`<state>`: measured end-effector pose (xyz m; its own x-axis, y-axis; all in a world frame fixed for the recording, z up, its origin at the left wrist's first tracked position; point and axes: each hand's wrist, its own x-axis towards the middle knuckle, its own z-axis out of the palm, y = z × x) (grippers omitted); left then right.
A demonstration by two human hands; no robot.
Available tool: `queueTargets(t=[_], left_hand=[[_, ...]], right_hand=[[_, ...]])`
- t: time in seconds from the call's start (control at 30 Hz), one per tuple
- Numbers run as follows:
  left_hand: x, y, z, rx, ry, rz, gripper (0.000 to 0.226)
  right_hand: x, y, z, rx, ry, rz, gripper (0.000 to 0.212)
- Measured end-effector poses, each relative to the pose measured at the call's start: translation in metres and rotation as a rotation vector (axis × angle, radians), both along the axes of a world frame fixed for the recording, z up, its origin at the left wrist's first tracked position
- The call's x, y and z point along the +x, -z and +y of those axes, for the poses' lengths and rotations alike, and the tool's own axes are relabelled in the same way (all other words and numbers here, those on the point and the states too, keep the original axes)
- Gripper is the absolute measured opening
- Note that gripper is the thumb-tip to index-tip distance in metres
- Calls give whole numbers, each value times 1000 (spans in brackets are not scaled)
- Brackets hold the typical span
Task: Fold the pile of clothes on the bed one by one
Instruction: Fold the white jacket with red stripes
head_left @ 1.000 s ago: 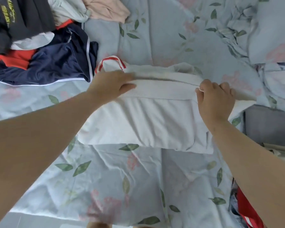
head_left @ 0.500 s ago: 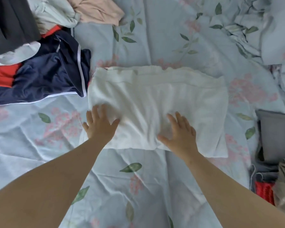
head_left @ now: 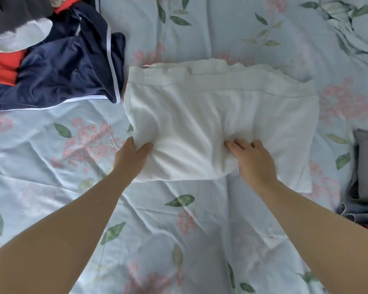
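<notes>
While holding folded white cotton garment [head_left: 221, 115] mid-bed on floral pale-blue sheet [head_left: 179, 225]: left hand [head_left: 132, 160] clamped on 8 o'clock corner; right hand [head_left: 255, 162] fingers together, curled into 6 o'clock edge. Navy-red-grey clothes pile [head_left: 62, 68] at 10 o'clock.

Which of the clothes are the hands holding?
The white garment, lying flat in the middle: the left hand grips its near corner, the right hand bunches its near edge. The navy garment and red garment lie untouched at upper left.

White garment [head_left: 221, 115] soft matt cloth; bedsheet [head_left: 179, 230] creased matt printed cotton.
</notes>
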<state>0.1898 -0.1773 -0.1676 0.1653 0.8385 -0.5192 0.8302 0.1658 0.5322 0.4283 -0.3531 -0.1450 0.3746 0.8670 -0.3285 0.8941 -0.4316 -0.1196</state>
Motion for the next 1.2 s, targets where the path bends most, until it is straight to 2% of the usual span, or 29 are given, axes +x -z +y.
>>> queueTargets(t=[0.1, 0.27, 0.4, 0.47, 0.53, 0.63, 0.7, 0.73, 0.8, 0.87, 0.9, 1.0, 1.07, 1.13, 1.2], left_hand=[[-18, -14, -11, 6, 76, 27, 25], [-65, -37, -46, -71, 148, 99, 39], [-103, -43, -80, -240, 131, 197, 42], [-112, -41, -85, -329, 93, 208, 42], [-109, -37, -78, -358, -12, 111, 48], [-89, -38, -58, -304, -329, -192, 69], [-72, -37, -44, -274, -525, -342, 81], [-66, -36, -37, -262, -586, -347, 81], [-61, -32, -28, -227, -591, -244, 58], [-68, -31, -20, -142, -487, -128, 19], [-75, -31, -16, -87, -443, -94, 14], [-95, -34, -3, 24, -433, -36, 16], [-97, -37, 1, 7, -390, 33, 16], [-89, -39, 1, 14, -239, 188, 28], [-72, -45, -4, 173, -15, 294, 49]], right_hand=[[-8, -12, -12, -61, -25, -27, 58], [-38, -26, -50, -109, -58, 65, 60], [-78, -30, -85, -227, -58, 175, 60], [-91, -26, -92, -326, 11, 253, 61], [-95, -25, -86, -321, 180, 342, 57], [-95, -26, -68, -68, 476, 422, 42], [-101, -27, -50, 86, 640, 459, 44], [-104, -27, -40, 107, 677, 467, 48], [-111, -26, -22, 49, 679, 474, 49], [-115, -20, -8, -25, 629, 495, 30], [-115, -18, -1, -38, 595, 476, 23], [-117, -16, 14, 110, 518, 344, 22], [-120, -18, 19, 250, 508, 306, 21], [-125, -17, 15, 234, 487, 289, 15], [-136, -16, -3, 139, 476, 249, 32]])
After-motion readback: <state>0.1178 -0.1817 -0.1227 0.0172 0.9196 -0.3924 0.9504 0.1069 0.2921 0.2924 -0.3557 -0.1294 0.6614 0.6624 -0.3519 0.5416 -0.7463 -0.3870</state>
